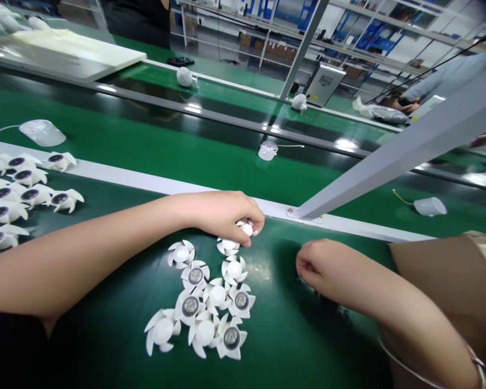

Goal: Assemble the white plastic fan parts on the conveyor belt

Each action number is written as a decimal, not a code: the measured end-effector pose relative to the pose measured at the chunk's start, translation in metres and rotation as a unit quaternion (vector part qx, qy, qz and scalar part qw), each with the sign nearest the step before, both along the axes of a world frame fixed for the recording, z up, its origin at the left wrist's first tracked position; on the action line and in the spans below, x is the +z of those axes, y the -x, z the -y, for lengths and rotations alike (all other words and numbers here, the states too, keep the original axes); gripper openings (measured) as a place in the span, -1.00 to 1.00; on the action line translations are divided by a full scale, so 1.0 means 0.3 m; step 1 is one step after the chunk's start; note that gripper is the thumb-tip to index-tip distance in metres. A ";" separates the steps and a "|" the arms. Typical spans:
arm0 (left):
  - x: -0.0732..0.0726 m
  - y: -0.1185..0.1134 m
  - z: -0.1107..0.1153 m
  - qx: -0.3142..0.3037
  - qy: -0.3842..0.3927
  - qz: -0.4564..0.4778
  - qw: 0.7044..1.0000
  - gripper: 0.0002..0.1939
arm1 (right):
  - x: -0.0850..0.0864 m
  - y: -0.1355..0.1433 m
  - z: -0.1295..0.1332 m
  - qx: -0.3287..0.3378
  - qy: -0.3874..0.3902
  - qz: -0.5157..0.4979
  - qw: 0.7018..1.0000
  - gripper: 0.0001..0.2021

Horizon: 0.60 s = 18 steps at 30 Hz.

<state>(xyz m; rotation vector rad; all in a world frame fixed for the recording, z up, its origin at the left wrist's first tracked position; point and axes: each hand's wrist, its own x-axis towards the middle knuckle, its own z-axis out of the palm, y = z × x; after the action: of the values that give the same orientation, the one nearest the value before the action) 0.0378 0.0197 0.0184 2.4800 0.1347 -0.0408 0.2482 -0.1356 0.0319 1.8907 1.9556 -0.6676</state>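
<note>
My left hand point(230, 216) has its fingers closed round a white fan wheel point(247, 228) at the far end of a loose group of similar wheels. Several of these wheels lie on the green table below it, some with the plain hub up, like one white wheel point(217, 295), others showing a round metallic centre, like another wheel point(231, 338). To the right, my right hand point(318, 265) is low over the table with its fingers curled together. Small shiny bits show under it, but what its fingers hold, if anything, is hidden.
More fan wheels point(30, 195) with dark centres stand at the left. A white metal post point(372, 146) slants up from the table's rail. A cardboard box point(441, 270) is at the right. White motor housings point(268, 151) sit on the green belt beyond. Other people are across the line.
</note>
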 end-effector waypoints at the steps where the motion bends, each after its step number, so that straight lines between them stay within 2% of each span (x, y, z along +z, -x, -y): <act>1: -0.009 -0.005 0.010 0.002 -0.020 0.015 1.000 -0.84 | 0.003 0.010 -0.001 -0.003 -0.003 0.014 1.000 -0.75; 6: -0.059 -0.033 0.085 0.047 -0.175 0.092 0.979 -0.73 | 0.008 0.083 0.014 -0.022 -0.032 0.112 0.993 -0.77; 9: -0.066 -0.041 0.117 0.042 -0.200 0.094 0.974 -0.70 | -0.008 0.122 0.028 -0.022 -0.101 0.151 0.983 -0.77; 11: -0.063 -0.040 0.119 0.019 -0.179 0.094 0.979 -0.75 | -0.022 0.136 0.033 -0.034 -0.134 0.160 0.977 -0.75; 14: -0.059 -0.034 0.100 -0.009 -0.098 0.107 0.989 -0.79 | -0.033 0.138 0.029 -0.036 -0.126 0.168 0.977 -0.76; 16: -0.064 -0.031 0.082 -0.006 -0.026 0.107 0.994 -0.78 | -0.030 0.127 0.020 -0.024 -0.113 0.164 0.980 -0.79; 18: -0.074 -0.032 0.067 0.017 0.039 0.090 0.995 -0.72 | -0.021 0.111 0.005 -0.003 -0.124 0.109 0.986 -0.81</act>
<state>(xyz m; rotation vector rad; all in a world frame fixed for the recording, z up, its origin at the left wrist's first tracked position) 0.0475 -0.0005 -0.0038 2.3902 0.0973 0.1873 0.2150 -0.1370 0.0255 2.0145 1.9661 -0.2121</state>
